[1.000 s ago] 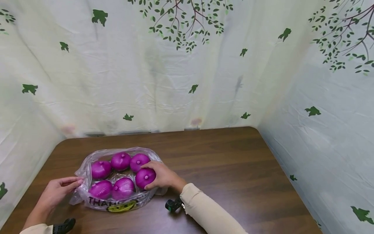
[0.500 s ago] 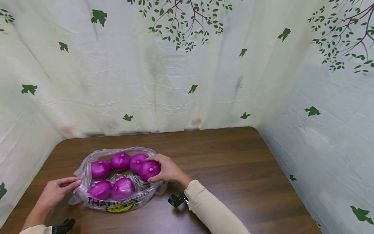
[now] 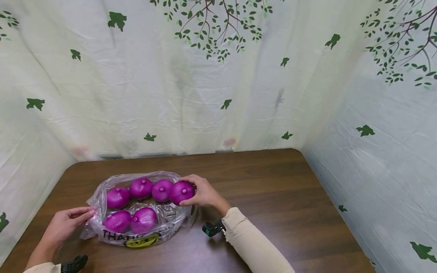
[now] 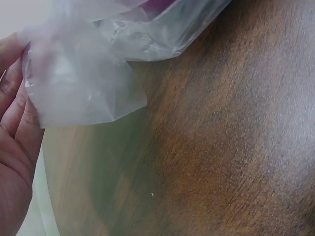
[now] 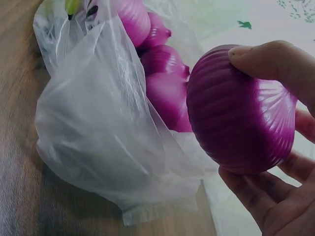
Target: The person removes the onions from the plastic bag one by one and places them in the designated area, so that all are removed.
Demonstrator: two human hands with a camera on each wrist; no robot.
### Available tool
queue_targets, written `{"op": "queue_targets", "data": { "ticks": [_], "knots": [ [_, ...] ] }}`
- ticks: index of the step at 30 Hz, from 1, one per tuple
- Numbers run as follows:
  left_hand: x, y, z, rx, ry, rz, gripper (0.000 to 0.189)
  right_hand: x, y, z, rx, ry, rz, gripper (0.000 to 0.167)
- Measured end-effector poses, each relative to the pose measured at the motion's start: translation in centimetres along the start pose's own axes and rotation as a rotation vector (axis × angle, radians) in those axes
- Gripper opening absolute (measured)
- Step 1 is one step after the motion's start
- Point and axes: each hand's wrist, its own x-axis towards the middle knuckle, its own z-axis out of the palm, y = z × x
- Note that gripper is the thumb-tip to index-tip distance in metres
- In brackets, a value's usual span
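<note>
A clear plastic bag (image 3: 99,193) printed with black letters and a yellow face lies open on the table, with several purple onions (image 3: 118,198) inside. My right hand (image 3: 206,193) grips one more onion (image 3: 182,192) between thumb and fingers, over the bag's right rim. In the right wrist view this held onion (image 5: 238,110) is raised beside the bag (image 5: 98,108). At the bag's left end, my left hand (image 3: 65,225) pinches the plastic edge. The left wrist view shows that hand (image 4: 17,132) at a loose flap of the bag (image 4: 83,83).
The brown wooden table (image 3: 266,197) extends to the right and behind the bag. A pale curtain (image 3: 205,94) with green leaf prints surrounds its far and side edges. Dark wrist straps with cameras (image 3: 213,227) sit below both hands.
The right hand has lifted its onion from the bag's front right part, moving it up and to the right toward the rim. The left hand stays at the bag's left edge.
</note>
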Motion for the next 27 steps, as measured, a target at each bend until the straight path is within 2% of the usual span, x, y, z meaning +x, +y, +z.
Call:
{"op": "queue_targets", "data": {
  "ticks": [7,15,21,27],
  "knots": [
    [-0.2,-0.1,0.2,-0.02,0.014,0.035,0.054,-0.1,0.4,-0.6,0.01,0.003,-0.018,0.068],
    [0.0,-0.1,0.2,-0.022,0.012,0.01,0.056,-0.5,1.3,-1.0,0.013,0.006,-0.013,0.068],
    [0.1,0.1,0.2,-0.02,0.019,-0.003,0.057,-1.1,2.1,-1.3,0.027,0.053,-0.004,0.068],
    [-0.1,-0.1,0.3,-0.024,0.036,0.01,0.055,-1.4,2.7,-1.5,0.05,0.105,-0.019,0.067]
  ]
}}
